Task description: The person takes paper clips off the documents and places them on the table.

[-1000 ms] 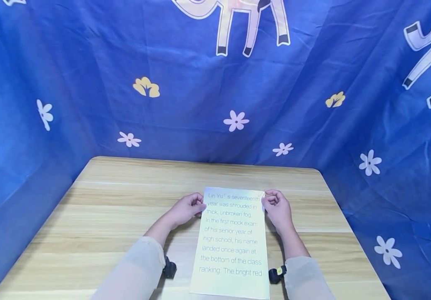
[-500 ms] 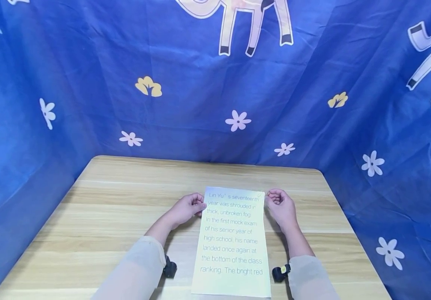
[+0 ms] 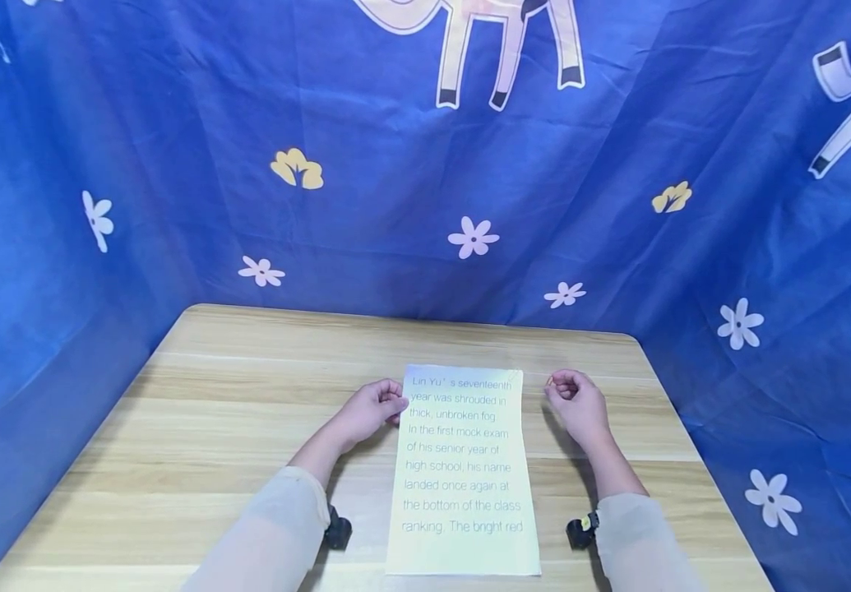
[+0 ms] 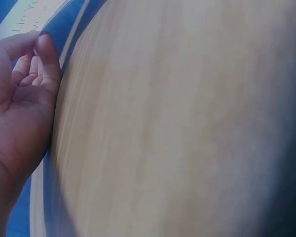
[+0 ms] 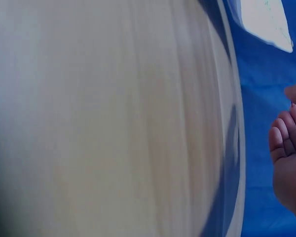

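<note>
A tall sheet of printed paper (image 3: pixel 462 555) is held above the light wooden table, its text facing me. My left hand (image 3: pixel 372 413) pinches its left edge near the top corner; in the left wrist view, thumb and forefinger of that hand (image 4: pixel 27 94) meet at the paper's corner (image 4: pixel 27 17). To the right, and apart from the paper, my right hand (image 3: pixel 579 409) has thumb and forefinger together. A tiny orange-red thing (image 3: pixel 549 381) shows at those fingertips, too small to name. Faint marks show at the paper's upper right corner.
The wooden table (image 3: pixel 247 345) extends around both hands, with rounded far corners. Blue curtains (image 3: pixel 366 214) printed with flowers and animals enclose it at the back and sides. Black wrist cameras sit under the left (image 3: pixel 338 529) and right (image 3: pixel 582 532) forearms.
My right hand has left the paper's upper right corner and moved to the right, the tiny thing at its fingertips. My left hand keeps its pinch, and the paper's lower edge has risen slightly.
</note>
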### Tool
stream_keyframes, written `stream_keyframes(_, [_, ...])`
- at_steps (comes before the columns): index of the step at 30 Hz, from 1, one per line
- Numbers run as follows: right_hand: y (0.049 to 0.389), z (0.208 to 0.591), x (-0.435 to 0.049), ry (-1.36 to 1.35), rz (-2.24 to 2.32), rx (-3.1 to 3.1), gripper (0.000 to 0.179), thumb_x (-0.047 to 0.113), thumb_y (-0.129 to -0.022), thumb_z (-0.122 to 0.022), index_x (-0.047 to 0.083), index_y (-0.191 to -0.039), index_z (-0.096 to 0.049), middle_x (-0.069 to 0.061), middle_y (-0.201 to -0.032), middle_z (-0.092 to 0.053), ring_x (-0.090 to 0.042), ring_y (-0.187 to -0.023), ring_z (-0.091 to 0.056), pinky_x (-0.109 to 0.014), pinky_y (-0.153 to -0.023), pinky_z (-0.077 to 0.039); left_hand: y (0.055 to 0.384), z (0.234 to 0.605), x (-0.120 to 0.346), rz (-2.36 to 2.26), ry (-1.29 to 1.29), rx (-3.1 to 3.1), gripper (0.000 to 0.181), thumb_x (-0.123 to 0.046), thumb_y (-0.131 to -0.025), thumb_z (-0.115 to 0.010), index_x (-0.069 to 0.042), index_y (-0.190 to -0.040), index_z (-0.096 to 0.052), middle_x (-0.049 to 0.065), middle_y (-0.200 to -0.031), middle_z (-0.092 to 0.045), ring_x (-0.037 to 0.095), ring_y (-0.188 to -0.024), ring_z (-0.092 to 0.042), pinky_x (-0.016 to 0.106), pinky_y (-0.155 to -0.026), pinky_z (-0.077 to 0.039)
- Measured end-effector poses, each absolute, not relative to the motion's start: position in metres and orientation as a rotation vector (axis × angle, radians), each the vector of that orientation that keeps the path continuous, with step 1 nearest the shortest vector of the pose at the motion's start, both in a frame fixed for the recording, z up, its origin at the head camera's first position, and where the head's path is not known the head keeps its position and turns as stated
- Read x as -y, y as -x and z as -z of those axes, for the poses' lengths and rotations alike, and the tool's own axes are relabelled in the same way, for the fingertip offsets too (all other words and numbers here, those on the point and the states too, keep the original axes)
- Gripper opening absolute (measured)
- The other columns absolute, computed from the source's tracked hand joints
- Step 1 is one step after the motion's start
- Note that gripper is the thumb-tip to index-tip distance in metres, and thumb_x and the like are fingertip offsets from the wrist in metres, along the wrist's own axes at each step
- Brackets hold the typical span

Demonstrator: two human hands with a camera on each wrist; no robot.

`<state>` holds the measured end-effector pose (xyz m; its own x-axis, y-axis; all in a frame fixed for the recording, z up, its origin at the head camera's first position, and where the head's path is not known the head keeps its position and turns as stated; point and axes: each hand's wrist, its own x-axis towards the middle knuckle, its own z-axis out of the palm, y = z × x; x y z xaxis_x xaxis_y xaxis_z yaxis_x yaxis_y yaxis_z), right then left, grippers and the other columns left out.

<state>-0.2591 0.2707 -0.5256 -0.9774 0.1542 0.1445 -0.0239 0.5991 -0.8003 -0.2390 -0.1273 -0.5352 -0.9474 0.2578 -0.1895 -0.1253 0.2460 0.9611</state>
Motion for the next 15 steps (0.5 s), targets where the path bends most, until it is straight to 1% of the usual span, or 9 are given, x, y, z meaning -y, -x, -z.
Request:
stream_keyframes(3, [0.260, 0.527, -0.280, 0.120, -1.282, 2.658, 0.027, 0.013, -0.098, -0.077, 0.000, -0.120, -0.072, -0.015, -0.109, -0.074, -0.009, -0.092, -0.063, -0.010, -0.080, -0.050, 0.239, 0.535, 0.127, -1.755, -0.111, -2.223, 0.012, -0.014, -0.106, -0.066, -0.003, -0.112, -0.065, 0.004, -0.093, -0.069, 0.016, -0.084, -0.066, 0.025, -0.070, -0.051])
stream_keyframes(9, [0.262, 0.531, -0.292, 0.182, -1.263, 2.717, 0.028, 0.015, -0.097, -0.078, -0.001, -0.119, -0.072, -0.016, -0.109, -0.075, -0.014, -0.092, -0.064, -0.012, -0.078, -0.050, 0.238, 0.538, 0.126, -1.748, -0.098, -2.249, 0.012, -0.014, -0.106, -0.066, -0.004, -0.112, -0.065, 0.003, -0.092, -0.068, 0.016, -0.083, -0.065, 0.025, -0.070, -0.050])
stream_keyframes(12, [0.263, 0.533, -0.296, 0.201, -1.235, 2.759, 0.029, 0.017, -0.096, -0.079, 0.000, -0.119, -0.073, -0.016, -0.111, -0.076, -0.016, -0.095, -0.067, -0.013, -0.079, -0.050, 0.238, 0.538, 0.125, -1.748, -0.094, -2.253, 0.013, -0.014, -0.106, -0.066, -0.004, -0.113, -0.065, 0.003, -0.093, -0.069, 0.016, -0.084, -0.066, 0.025, -0.071, -0.051])
stream_keyframes(15, [0.264, 0.536, -0.299, 0.202, -1.220, 2.802, 0.026, 0.015, -0.097, -0.079, 0.000, -0.117, -0.073, -0.015, -0.111, -0.077, -0.018, -0.098, -0.069, -0.017, -0.082, -0.051, 0.238, 0.538, 0.125, -1.749, -0.087, -2.254, 0.013, -0.014, -0.106, -0.066, -0.004, -0.113, -0.065, 0.004, -0.094, -0.070, 0.016, -0.084, -0.066, 0.025, -0.072, -0.051])
